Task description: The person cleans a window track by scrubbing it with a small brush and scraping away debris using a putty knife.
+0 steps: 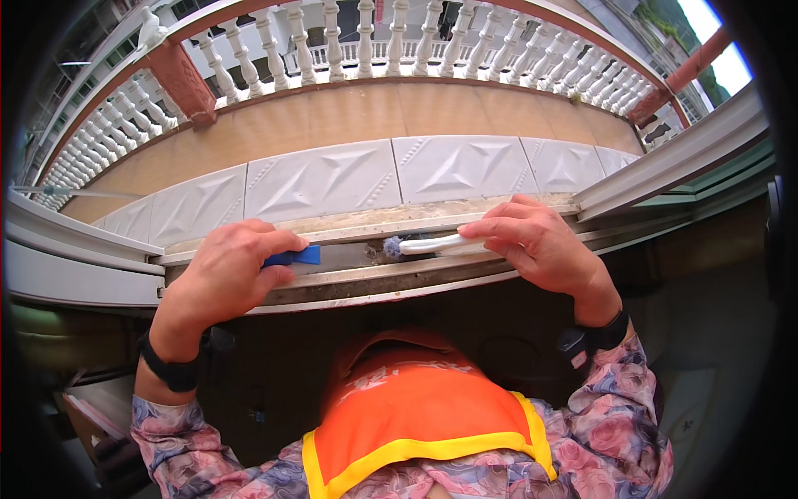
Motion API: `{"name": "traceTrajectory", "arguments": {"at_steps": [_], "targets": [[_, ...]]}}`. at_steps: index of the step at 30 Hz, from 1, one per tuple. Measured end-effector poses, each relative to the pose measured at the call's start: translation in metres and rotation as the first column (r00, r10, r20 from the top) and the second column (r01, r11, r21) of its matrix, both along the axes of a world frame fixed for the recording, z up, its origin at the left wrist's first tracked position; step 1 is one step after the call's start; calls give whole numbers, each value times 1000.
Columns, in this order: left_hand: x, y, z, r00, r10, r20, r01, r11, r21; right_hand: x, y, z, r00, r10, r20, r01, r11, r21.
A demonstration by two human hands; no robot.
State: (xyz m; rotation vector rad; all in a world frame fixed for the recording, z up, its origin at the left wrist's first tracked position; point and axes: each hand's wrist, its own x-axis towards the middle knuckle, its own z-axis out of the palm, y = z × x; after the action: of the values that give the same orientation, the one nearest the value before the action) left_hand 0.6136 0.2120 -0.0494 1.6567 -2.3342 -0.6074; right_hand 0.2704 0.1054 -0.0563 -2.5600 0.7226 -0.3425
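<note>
Over the left part of a sliding-window track (349,274), my left hand (234,268) grips a small blue plastic scraper (307,254), its flat end pointing right. Between thumb and fingers my right hand (536,243) pinches the white handle of a small brush (436,244). The brush's fuzzy bluish-grey head (393,247) points left and sits in the channel of the track. Dark dirt (373,252) lies in the channel just left of the brush head. My left fingers and palm hide the scraper's other end.
White sliding sash frames stand at the left (81,249) and right (673,156) of the opening. Outside, white embossed tiles (324,174) run along the sill, with a balcony floor (349,112) and white balusters (365,37) beyond. An orange apron (430,411) covers my chest.
</note>
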Motion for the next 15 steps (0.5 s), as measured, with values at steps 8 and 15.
{"name": "traceTrajectory", "arguments": {"at_steps": [8,15], "targets": [[-4,-2,-6,1000,12,-19,-12,1000,-16,14,1,-11,995,-14,94,12,1000,22],[-3,-1,-10,994,49,-95,-52,998,-28,0,9,2,971,-121,207,128,992,-22]]}}
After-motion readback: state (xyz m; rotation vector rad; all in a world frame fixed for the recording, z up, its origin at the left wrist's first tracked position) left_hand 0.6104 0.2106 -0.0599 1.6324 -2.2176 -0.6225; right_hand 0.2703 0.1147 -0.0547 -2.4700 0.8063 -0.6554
